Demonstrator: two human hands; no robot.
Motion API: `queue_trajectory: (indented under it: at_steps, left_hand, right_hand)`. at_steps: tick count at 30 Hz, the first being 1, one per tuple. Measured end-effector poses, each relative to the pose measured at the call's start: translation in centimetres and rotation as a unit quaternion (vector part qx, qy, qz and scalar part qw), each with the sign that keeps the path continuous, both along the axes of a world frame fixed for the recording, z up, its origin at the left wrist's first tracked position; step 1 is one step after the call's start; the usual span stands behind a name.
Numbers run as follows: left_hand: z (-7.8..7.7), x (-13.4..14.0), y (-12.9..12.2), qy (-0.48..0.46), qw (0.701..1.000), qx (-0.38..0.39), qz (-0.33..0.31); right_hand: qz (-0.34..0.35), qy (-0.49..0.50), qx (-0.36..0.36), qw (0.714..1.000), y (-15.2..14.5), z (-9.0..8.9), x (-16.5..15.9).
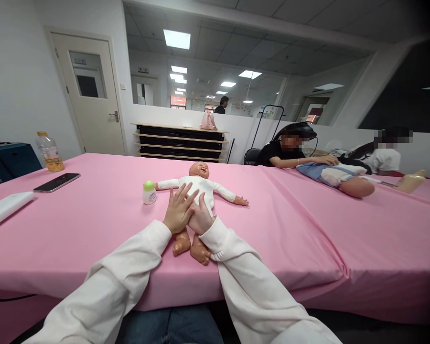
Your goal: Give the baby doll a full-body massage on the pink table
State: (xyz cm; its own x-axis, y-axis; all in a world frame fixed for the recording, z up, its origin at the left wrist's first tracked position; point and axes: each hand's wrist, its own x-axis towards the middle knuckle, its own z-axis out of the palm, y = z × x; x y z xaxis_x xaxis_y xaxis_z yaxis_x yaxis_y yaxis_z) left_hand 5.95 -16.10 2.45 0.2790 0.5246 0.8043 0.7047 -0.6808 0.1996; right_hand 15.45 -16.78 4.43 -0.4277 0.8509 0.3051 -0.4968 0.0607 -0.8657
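Observation:
A baby doll [197, 184] in a white bodysuit lies on its back on the pink tablecloth [93, 224], arms spread, bare feet toward me. My left hand [178, 210] rests flat on the doll's belly with fingers apart. Beside it, my right hand [201, 216] presses on the doll's lower body, fingers curled against it. A small white bottle with a green cap [149, 192] stands just left of the doll's arm.
A phone [57, 182], an oil bottle [50, 152] and a white pad [5, 208] lie at the left. At the right, two seated people handle another doll [335, 177]; a cream bottle [411, 181] lies near them. Shelves [181, 141] and a door stand behind.

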Motion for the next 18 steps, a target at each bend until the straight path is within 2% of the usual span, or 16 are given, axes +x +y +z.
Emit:
queue_trajectory:
  at_steps: [2,6,9,11,14,16,18]
  left_hand:
    - [-0.3,-0.2,0.5,-0.054,0.996,-0.066,0.009]
    - [-0.5,-0.3,1.4,-0.159,0.97,-0.181,0.015]
    - [-0.2,-0.4,3.3,-0.194,0.947,-0.255,0.035]
    - [0.0,-0.2,5.4,-0.207,0.933,-0.288,0.055]
    - [0.9,0.7,9.4,-0.208,0.931,-0.292,0.075]
    - [1.8,1.8,12.0,-0.206,0.932,-0.286,0.083]
    - [2.9,3.0,14.4,-0.209,0.931,-0.285,0.091]
  right_hand:
    - [-0.012,-0.02,0.027,0.999,0.6,0.1,1.1]
    - [-0.105,-0.125,0.074,0.984,2.5,0.3,3.5]
    - [-0.107,-0.22,0.119,0.962,4.4,0.8,6.1]
    - [-0.14,-0.283,0.186,0.93,6.2,1.2,7.8]
    - [-0.244,-0.358,0.29,0.853,10.3,1.4,9.6]
    - [-0.284,-0.384,0.298,0.827,13.8,1.3,10.2]
    - [-0.331,-0.391,0.251,0.822,17.6,1.2,10.3]
